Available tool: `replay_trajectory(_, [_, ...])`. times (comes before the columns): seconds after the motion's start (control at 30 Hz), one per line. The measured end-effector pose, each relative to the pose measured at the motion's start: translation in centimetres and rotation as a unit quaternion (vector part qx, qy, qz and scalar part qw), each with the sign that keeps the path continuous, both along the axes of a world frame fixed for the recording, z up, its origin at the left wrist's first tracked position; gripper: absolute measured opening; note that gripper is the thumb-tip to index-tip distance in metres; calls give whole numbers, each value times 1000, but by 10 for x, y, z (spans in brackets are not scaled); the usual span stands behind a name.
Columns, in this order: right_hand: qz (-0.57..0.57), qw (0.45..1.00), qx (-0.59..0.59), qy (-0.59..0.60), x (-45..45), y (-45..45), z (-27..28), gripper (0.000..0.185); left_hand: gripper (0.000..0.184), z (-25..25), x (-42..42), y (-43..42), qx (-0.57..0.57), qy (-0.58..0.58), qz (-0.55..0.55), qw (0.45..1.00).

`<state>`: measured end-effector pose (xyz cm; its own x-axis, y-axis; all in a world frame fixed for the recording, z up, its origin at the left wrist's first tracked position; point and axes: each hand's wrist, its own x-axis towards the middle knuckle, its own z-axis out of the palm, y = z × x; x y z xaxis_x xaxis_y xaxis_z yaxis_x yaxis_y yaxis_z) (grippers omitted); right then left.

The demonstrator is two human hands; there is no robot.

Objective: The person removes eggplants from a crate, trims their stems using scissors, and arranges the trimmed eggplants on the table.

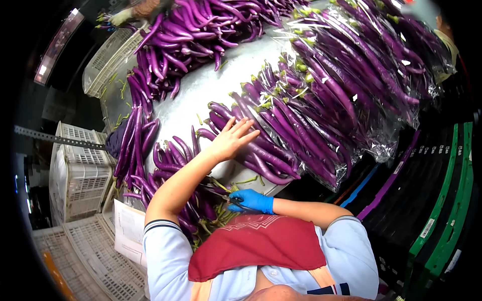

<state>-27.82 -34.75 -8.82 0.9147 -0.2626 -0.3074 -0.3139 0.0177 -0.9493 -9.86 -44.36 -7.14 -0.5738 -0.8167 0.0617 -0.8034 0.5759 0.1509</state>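
My bare left hand [233, 140] lies palm down with fingers spread on a row of long purple eggplants [266, 159] on the metal table. Close to my apron, my right hand [253, 200], in a blue glove, is closed around the dark handles of a pair of scissors [235, 201]. The scissors' blades point left, over cut green stems [221, 216] and loose eggplants [175, 163]. Just beyond my left hand are eggplants in clear plastic bags [311, 135], their green stem ends facing the table's middle.
A large heap of loose eggplants [201, 30] covers the table's far side. White plastic crates [83, 170] stand at the left, with papers [129, 228] beside my left arm. Black crates with green rims [442, 200] are stacked at the right. A gloved hand [120, 19] shows at the far left.
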Motion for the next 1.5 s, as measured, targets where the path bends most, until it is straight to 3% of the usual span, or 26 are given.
replay_trajectory(0.2, [39, 999, -18, -6, 6, -6, -3, 35, 82, 5, 3, 2, 74, 62, -1, 995])
replay_trajectory(0.27, [54, 998, -28, -10, 9, -8, -5, 36, 68, 10, 3, 0, 79, 57, -2, 995])
replay_trajectory(0.33, [47, 998, -21, -26, 9, -8, -9, 34, 54, 3, 3, -6, 52, 122, -5, 991])
replay_trajectory(0.37, [45, 998, -17, -35, 8, -9, -10, 34, 45, 2, 2, -10, 48, 119, 15, 992])
replay_trajectory(0.8, [51, 999, 9, 14, 10, -9, -19, 38, 34, 15, -16, -62, 136, 12, -34, 990])
replay_trajectory(0.93, [43, 999, 11, -18, 8, -15, -16, 35, 36, 43, -17, -51, -19, 43, -34, 998])
replay_trajectory(1.0, [26, 999, -19, -25, 9, -12, -18, 32, 38, 71, -6, -37, -128, 56, 26, 990])
replay_trajectory(1.1, [26, 998, 61, 7, 9, -13, -11, 30, 38, 108, 38, -4, -181, 156, 205, 949])
replay_trajectory(1.2, [-13, 991, 131, -23, 3, -7, -22, 30, 28, 113, 121, 39, -271, 103, 404, 867])
replay_trajectory(1.23, [-36, 985, 165, -33, 1, -8, -13, 30, 25, 111, 152, 58, -250, 71, 469, 844])
replay_trajectory(1.27, [-47, 978, 205, -16, 1, -11, -4, 29, 24, 103, 184, 76, -280, 47, 491, 823])
replay_trajectory(1.37, [-77, 955, 286, 15, -3, -18, 16, 25, 28, 62, 259, 133, -257, -49, 565, 782])
replay_trajectory(1.4, [-90, 952, 291, 14, -2, -17, 18, 26, 29, 44, 276, 148, -191, -47, 601, 775])
replay_trajectory(1.47, [-98, 954, 282, 27, 1, -17, 32, 27, 37, -5, 310, 180, 50, -67, 625, 776])
replay_trajectory(1.5, [-97, 951, 293, 24, -1, -17, 29, 27, 42, -14, 294, 193, -4, -54, 640, 767])
